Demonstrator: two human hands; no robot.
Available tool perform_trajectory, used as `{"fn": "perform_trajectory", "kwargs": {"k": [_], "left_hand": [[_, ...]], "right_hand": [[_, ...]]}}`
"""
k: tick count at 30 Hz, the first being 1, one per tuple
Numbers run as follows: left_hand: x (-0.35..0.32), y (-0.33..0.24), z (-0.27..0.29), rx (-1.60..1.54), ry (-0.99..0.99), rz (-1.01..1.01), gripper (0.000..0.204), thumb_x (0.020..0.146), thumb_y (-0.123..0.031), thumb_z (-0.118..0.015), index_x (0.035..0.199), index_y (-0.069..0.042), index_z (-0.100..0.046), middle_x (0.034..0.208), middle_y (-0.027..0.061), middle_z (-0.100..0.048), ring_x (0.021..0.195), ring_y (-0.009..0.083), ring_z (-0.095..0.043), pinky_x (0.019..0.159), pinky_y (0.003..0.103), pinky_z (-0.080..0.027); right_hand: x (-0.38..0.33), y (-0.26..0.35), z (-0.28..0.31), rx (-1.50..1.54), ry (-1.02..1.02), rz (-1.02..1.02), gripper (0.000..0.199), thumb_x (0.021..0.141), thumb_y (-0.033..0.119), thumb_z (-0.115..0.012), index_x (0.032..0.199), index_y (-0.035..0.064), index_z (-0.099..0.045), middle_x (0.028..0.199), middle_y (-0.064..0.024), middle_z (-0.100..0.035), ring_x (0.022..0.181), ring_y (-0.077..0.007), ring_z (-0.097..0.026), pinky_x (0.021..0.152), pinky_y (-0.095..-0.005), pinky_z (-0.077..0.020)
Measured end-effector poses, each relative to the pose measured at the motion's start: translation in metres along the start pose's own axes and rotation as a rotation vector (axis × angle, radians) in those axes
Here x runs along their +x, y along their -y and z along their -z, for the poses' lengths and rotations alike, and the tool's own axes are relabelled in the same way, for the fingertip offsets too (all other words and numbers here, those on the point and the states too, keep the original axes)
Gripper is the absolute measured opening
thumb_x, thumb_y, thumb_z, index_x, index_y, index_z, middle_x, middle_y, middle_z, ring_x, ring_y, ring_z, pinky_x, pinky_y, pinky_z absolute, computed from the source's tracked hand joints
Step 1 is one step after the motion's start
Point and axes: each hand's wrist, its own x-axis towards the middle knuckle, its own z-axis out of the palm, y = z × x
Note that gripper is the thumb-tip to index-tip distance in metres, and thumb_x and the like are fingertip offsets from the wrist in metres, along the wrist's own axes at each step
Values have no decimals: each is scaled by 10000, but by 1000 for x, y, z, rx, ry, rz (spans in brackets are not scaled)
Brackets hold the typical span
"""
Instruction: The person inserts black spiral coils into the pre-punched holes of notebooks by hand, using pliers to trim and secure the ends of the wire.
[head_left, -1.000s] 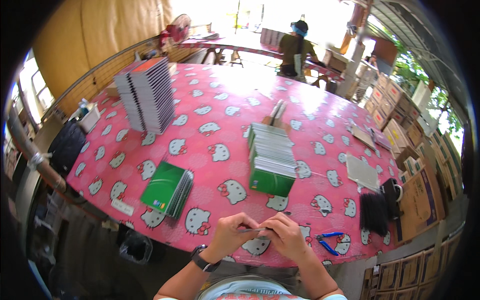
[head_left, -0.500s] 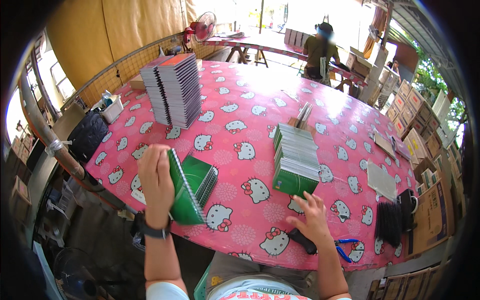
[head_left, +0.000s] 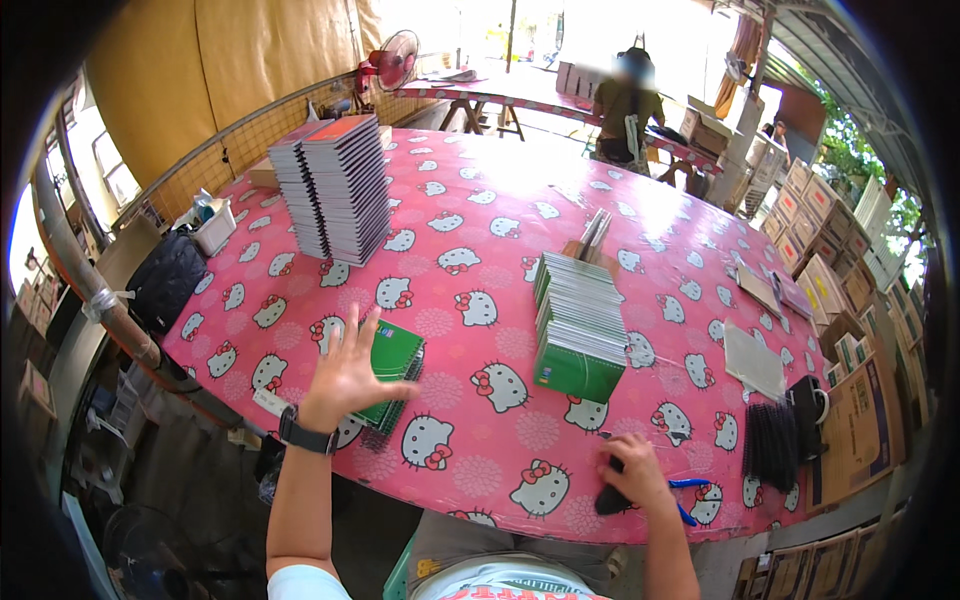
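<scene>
My left hand (head_left: pixel 350 378) is spread open over a small stack of green spiral notebooks (head_left: pixel 399 352) at the left front of the table. Its fingers hold nothing; whether the palm touches the top cover cannot be made out. On the right, the fingers of my right hand (head_left: pixel 636 472) are curled over a small black object (head_left: pixel 613 498) lying near the table's front edge. Its kind is partly hidden by the hand. Blue-handled pliers (head_left: pixel 688 500) lie just beside that hand. Beyond it stands a long row of green spiral notebooks (head_left: pixel 580 325), packed tightly together.
Two tall stacks of spiral notebooks (head_left: pixel 345 190) rise at the far left of the pink patterned table (head_left: pixel 470 430). Black binding coils (head_left: pixel 770 445) and a clear plastic sheet (head_left: pixel 754 362) lie at the right. Cartons (head_left: pixel 862 435) stand beyond. A person (head_left: pixel 628 110) works at another table.
My left hand has let go of the green notebook, which now lies on the small stack, and has spread its fingers. My right hand has moved down from the notebook row onto the black object.
</scene>
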Motion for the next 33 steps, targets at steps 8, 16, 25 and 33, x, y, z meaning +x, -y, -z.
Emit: {"fn": "perform_trajectory", "kwargs": {"k": [8,16,25,33], "left_hand": [[-16,21,-15,-54,-8,137,1122,616,-539,-747,1490,-140,-168,1506,208,-230,1350,409,-287,1049,558,-312],[-40,-94,-3,-322,-598,-438,636,769,-317,-698,1329,-120,-470,1453,152,-346,1371,340,-275,1092,588,-157],[-54,-173,-100,-284,-281,-738,639,742,-149,-699,1335,-108,-464,1408,120,-400,1352,292,-316,1120,541,-145],[-23,-144,-106,-1087,-153,-481,691,694,-24,-769,1307,-55,-451,1286,147,-497,1203,228,-466,1000,370,-371]], "right_hand": [[93,1,13,-182,-499,85,376,710,195,-753,1053,86,-645,1075,-42,-617,1044,-254,-516,896,-423,-381],[126,-6,17,-66,-603,68,224,698,96,-734,899,44,-651,898,-83,-635,896,-305,-563,801,-415,-447],[69,38,2,216,-368,142,179,721,45,-710,871,38,-611,833,-105,-612,838,-303,-580,728,-393,-483],[62,53,26,503,-276,246,219,731,-13,-710,923,41,-620,841,-62,-609,824,-230,-597,719,-333,-489]]}}
